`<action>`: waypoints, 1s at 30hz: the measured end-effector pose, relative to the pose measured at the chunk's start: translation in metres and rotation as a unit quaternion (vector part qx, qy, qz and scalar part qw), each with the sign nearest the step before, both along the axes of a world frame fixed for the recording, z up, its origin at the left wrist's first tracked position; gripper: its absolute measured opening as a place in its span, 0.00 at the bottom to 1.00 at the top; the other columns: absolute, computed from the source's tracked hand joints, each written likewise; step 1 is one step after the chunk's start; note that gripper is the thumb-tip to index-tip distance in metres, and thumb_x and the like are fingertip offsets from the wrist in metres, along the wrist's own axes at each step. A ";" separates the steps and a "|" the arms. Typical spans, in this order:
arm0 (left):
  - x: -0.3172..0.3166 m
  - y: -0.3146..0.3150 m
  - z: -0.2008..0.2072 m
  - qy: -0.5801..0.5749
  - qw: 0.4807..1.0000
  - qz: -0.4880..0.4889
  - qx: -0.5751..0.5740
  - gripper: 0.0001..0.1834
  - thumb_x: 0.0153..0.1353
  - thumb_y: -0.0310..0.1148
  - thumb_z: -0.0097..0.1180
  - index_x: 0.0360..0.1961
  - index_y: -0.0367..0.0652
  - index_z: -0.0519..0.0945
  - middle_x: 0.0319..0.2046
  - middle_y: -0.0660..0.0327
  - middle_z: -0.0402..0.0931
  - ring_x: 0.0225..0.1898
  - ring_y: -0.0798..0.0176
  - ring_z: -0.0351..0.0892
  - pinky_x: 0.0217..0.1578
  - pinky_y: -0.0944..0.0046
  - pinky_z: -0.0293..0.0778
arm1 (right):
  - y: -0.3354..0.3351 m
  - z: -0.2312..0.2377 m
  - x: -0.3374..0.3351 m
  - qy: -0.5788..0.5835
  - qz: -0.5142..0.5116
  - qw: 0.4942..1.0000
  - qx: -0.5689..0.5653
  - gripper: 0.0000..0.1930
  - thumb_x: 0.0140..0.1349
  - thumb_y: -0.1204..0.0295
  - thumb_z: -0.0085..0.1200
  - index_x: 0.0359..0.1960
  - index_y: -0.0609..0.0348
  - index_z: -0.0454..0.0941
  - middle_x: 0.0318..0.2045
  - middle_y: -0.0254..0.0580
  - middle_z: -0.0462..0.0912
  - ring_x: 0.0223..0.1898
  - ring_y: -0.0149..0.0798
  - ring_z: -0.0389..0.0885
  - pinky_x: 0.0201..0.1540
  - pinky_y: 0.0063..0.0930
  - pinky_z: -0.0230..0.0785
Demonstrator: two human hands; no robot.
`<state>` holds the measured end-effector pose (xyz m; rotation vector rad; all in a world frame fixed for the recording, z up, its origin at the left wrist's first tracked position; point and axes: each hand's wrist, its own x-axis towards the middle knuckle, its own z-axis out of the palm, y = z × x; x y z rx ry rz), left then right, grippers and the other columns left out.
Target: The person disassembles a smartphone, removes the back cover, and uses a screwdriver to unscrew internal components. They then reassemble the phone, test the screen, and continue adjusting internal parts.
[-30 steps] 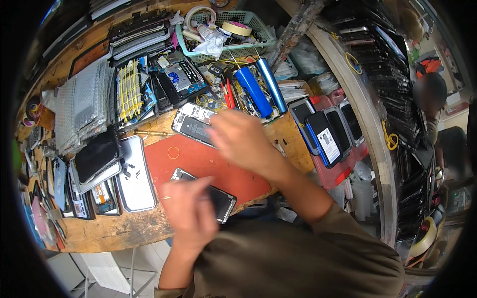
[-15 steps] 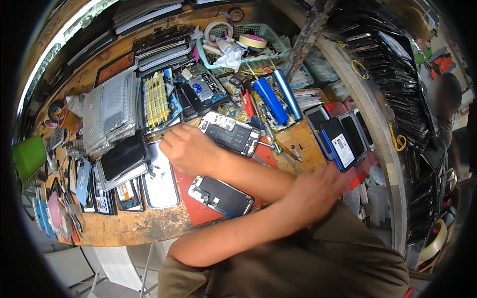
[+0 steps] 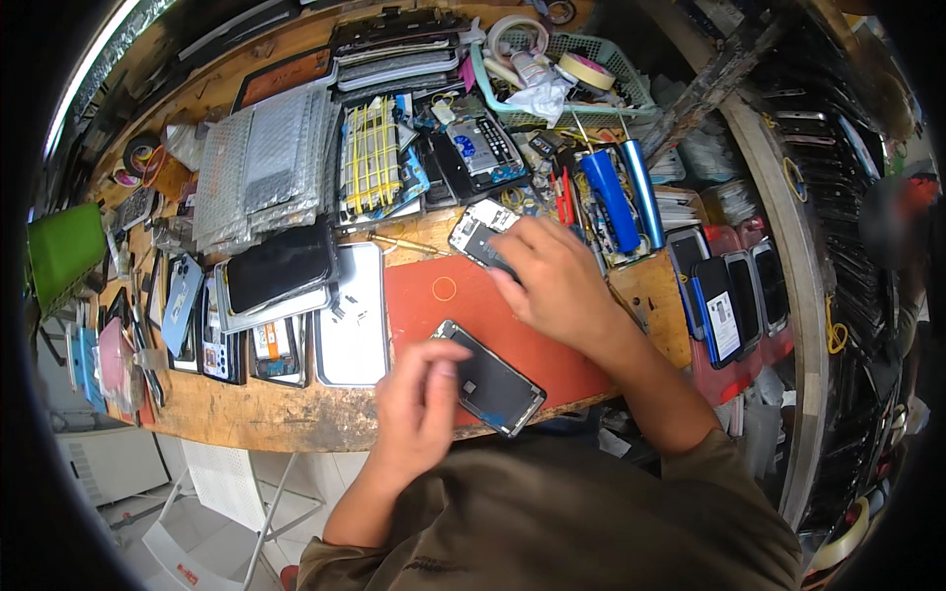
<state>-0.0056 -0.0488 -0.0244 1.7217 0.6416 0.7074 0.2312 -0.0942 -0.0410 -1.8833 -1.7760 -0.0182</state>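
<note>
On the red mat (image 3: 419, 305) lies a dark phone screen panel (image 3: 493, 384), tilted on the mat near the bench's front edge. My left hand (image 3: 419, 399) is at its left end, index finger bent over the panel's upper corner and thumb apart. Farther back sits an opened phone body (image 3: 480, 234), its board and battery exposed. Over its lower end hovers or rests my right hand (image 3: 557, 281), with thumb and fingers spread; contact is hard to tell. A thin yellow rubber band (image 3: 444, 289) rests on the mat between the hands.
Left of the mat is a white tray (image 3: 350, 345) with small dark parts. Stacked phones (image 3: 281, 271) and bubble-wrap pouches (image 3: 266, 167) stand beyond. A green basket (image 3: 483, 79) holds tape rolls. Blue cylindrical tools (image 3: 611, 202) and phones in red bins (image 3: 724, 310) are at right.
My crossed arms have uncrossed. My right hand has come from the tray's side to the opened phone; my left has swung from the far right to the screen panel. The view has shifted.
</note>
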 end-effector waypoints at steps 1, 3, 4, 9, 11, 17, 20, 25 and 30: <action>-0.005 -0.002 -0.009 0.016 0.998 0.037 -0.048 0.07 0.77 0.23 0.53 0.51 0.35 0.81 0.32 0.58 0.80 0.24 0.63 0.76 0.29 0.64 0.72 | 0.008 -0.004 -0.007 0.018 0.033 0.999 0.004 0.11 0.60 0.72 0.68 0.42 0.62 0.84 0.44 0.50 0.83 0.51 0.51 0.83 0.52 0.48 0.79; -0.011 -0.007 -0.022 0.005 0.997 0.078 -0.013 0.08 0.76 0.22 0.54 0.53 0.35 0.81 0.33 0.57 0.77 0.27 0.61 0.75 0.31 0.63 0.72 | 0.040 -0.016 -0.026 -0.016 0.073 0.997 0.030 0.09 0.58 0.76 0.66 0.40 0.64 0.84 0.41 0.49 0.84 0.47 0.49 0.86 0.44 0.43 0.83; -0.011 -0.010 -0.026 0.000 0.995 0.085 0.054 0.09 0.75 0.22 0.54 0.53 0.35 0.81 0.34 0.56 0.77 0.28 0.60 0.75 0.32 0.62 0.72 | 0.059 -0.021 -0.035 -0.037 0.097 0.992 0.066 0.08 0.57 0.77 0.64 0.40 0.64 0.85 0.39 0.48 0.84 0.45 0.48 0.88 0.41 0.41 0.85; -0.033 -0.007 -0.031 0.041 0.981 0.122 0.147 0.12 0.69 0.20 0.59 0.53 0.36 0.81 0.38 0.54 0.77 0.33 0.57 0.78 0.36 0.59 0.75 | 0.109 -0.035 -0.062 -0.178 0.058 0.982 0.014 0.07 0.56 0.77 0.62 0.36 0.66 0.84 0.36 0.48 0.84 0.39 0.44 0.90 0.36 0.37 0.86; -0.044 -0.001 -0.035 0.045 0.979 0.146 0.136 0.12 0.68 0.19 0.60 0.53 0.36 0.82 0.38 0.55 0.77 0.35 0.57 0.80 0.38 0.60 0.76 | 0.099 -0.026 -0.059 -0.192 0.053 0.980 0.018 0.10 0.59 0.76 0.63 0.40 0.68 0.84 0.35 0.49 0.83 0.37 0.43 0.90 0.34 0.37 0.85; -0.032 0.004 -0.056 -0.021 0.986 0.163 0.009 0.18 0.63 0.15 0.64 0.53 0.37 0.82 0.38 0.57 0.78 0.38 0.62 0.83 0.42 0.63 0.80 | 0.028 0.023 -0.032 0.107 0.021 0.994 0.029 0.17 0.68 0.80 0.60 0.57 0.66 0.74 0.35 0.52 0.82 0.34 0.51 0.89 0.33 0.43 0.82; -0.013 0.005 -0.061 -0.032 0.989 0.146 0.017 0.17 0.63 0.14 0.63 0.53 0.37 0.82 0.39 0.57 0.79 0.39 0.62 0.83 0.42 0.62 0.81 | 0.000 0.024 -0.037 0.294 -0.009 0.956 0.007 0.24 0.67 0.84 0.60 0.64 0.66 0.69 0.37 0.53 0.84 0.36 0.56 0.89 0.37 0.45 0.80; -0.001 0.011 -0.063 0.053 0.981 0.106 0.153 0.21 0.65 0.13 0.64 0.59 0.34 0.79 0.43 0.56 0.83 0.44 0.66 0.86 0.48 0.65 0.84 | -0.013 0.016 -0.039 0.192 0.052 0.980 0.018 0.20 0.68 0.85 0.63 0.60 0.67 0.74 0.43 0.53 0.86 0.42 0.51 0.92 0.40 0.42 0.85; 0.001 0.009 -0.068 0.013 0.984 0.122 0.133 0.24 0.63 0.16 0.65 0.60 0.38 0.80 0.39 0.53 0.81 0.41 0.51 0.87 0.43 0.55 0.82 | -0.018 0.020 -0.053 0.258 0.087 0.962 0.032 0.18 0.68 0.84 0.65 0.57 0.69 0.75 0.48 0.53 0.86 0.46 0.47 0.93 0.44 0.35 0.89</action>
